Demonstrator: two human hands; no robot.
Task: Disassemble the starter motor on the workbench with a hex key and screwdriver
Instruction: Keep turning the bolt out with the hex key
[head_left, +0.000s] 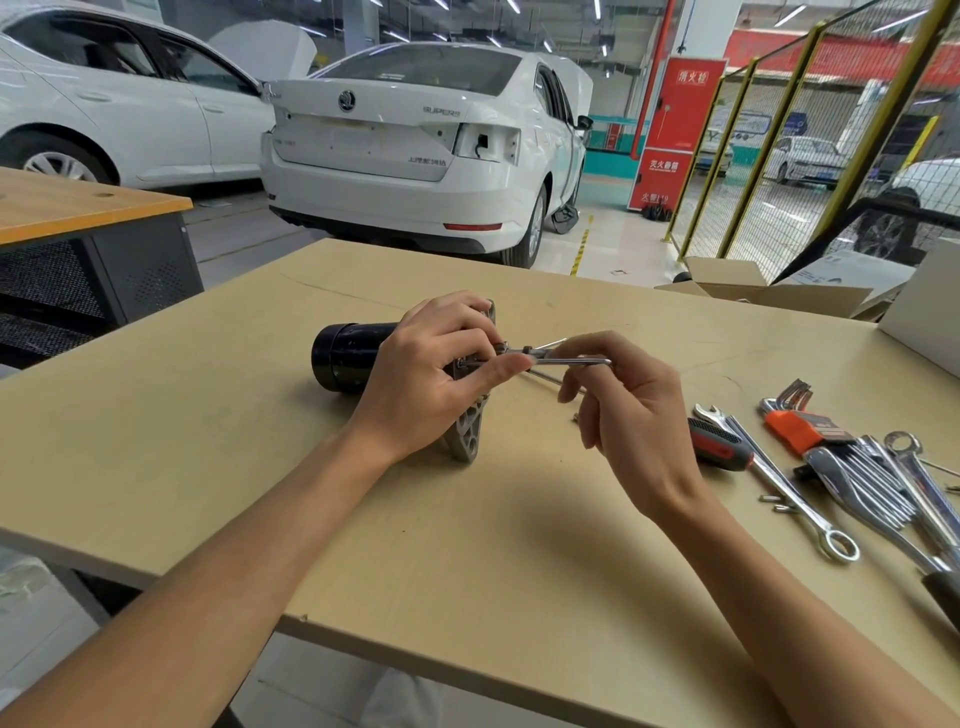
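The starter motor (343, 358) lies on its side on the workbench (218, 467), a black cylinder with a grey ribbed end bracket (470, 436) facing right. My left hand (431, 374) grips the motor body at the bracket, thumb stretched toward the screw area. My right hand (618, 395) pinches a slim metal hex key (571, 359) whose tip meets the bracket face. A second thin rod (545, 376) runs just under the key. A screwdriver (719, 444) with a red and black handle lies on the bench to the right.
Several chrome spanners (810, 499) and an orange-holdered hex key set (800, 423) lie at the right. Small loose screws (774, 503) sit among them. A cardboard box (727, 283) stands at the far edge, a white car (415, 140) behind the bench.
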